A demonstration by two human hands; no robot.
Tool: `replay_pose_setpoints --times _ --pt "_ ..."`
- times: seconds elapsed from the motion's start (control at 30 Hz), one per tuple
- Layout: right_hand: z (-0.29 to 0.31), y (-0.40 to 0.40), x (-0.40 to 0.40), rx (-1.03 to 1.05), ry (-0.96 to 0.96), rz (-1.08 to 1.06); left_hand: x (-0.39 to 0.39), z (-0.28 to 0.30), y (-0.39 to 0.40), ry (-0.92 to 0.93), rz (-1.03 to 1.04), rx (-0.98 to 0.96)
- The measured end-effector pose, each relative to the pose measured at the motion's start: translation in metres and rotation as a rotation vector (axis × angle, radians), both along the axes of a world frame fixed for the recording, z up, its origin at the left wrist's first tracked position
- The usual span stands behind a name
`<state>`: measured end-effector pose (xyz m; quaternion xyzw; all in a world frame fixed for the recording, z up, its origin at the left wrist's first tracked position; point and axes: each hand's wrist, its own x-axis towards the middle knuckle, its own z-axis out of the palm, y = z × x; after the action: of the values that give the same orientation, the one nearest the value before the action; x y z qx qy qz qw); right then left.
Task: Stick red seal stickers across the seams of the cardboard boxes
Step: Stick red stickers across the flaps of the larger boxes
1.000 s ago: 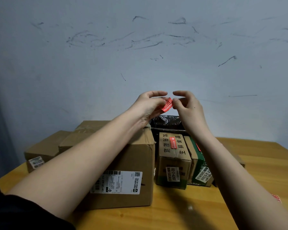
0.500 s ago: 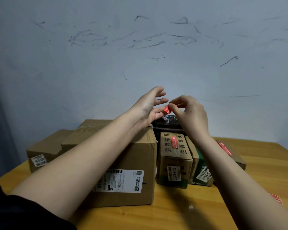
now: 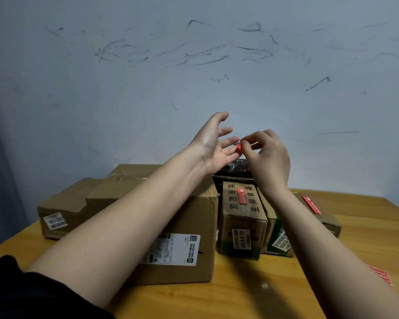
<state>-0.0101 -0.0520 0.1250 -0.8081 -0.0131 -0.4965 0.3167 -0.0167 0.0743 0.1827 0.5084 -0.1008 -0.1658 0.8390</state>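
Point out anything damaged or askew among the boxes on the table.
The flat box at far left has a torn, sagging top flap. The big box's upper right edge is frayed. The red seal sticker on the small printed box sits slightly tilted. Nothing is spilled.
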Motion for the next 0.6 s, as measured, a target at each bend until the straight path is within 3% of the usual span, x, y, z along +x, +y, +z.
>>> replay_pose_setpoints --times 0.17,0.3,0.47,0.6 --pt "0.001 -0.002 0.002 0.237 0.077 0.133 -0.004 0.004 -0.003 0.053 -0.047 -0.089" --pt "0.0 -0.003 0.005 0.291 0.102 0.135 -0.006 0.008 -0.006 0.023 -0.032 -0.022" --pt "0.007 -0.011 0.002 0.331 0.07 0.092 -0.001 0.005 -0.011 -0.138 0.046 0.352" --pt "0.013 -0.016 0.007 0.311 0.102 0.286 0.012 0.009 -0.014 -0.494 0.138 0.669"
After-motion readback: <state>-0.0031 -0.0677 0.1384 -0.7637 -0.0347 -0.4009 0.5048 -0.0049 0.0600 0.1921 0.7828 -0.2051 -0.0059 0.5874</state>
